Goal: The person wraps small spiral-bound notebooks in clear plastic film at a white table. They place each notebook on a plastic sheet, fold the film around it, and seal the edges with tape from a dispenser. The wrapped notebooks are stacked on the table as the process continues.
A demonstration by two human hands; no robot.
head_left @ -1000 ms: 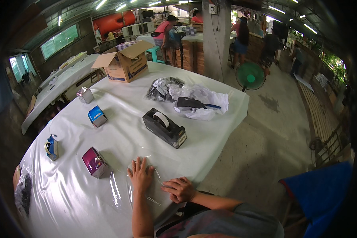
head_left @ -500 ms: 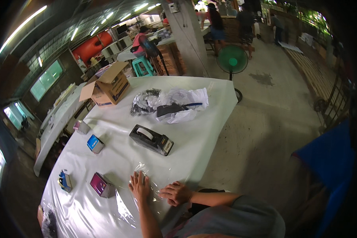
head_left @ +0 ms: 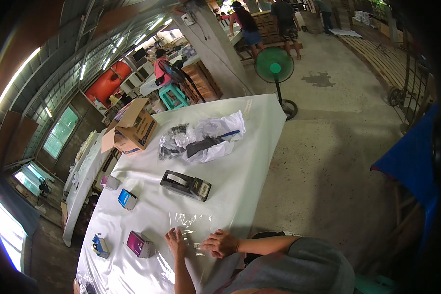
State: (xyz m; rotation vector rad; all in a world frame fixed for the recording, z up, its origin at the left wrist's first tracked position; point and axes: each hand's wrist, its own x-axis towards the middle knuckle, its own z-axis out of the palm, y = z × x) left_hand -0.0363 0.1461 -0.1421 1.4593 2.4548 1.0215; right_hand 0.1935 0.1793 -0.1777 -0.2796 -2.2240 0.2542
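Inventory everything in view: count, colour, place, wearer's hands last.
Table: one, white, centre
Clear film: count unclear, transparent, near table edge
Large tape dispenser: one, black, table's middle
Small tape dispenser: one, mostly blue, table's left
Near box: one, magenta, left of the hands
Middle box: one, blue, beyond the magenta
Far box: one, pinkish, beyond the blue
Plastic bags: count unclear, white and grey, far table
Carton: one, brown, far left table corner
Fan: one, green, beyond the table
Stool: one, teal, beyond the table
Draped sheet: one, blue, right edge
People: at least four, mixed clothing, background
Left hand: one, bare, at the film
Right hand: one, bare, at the film
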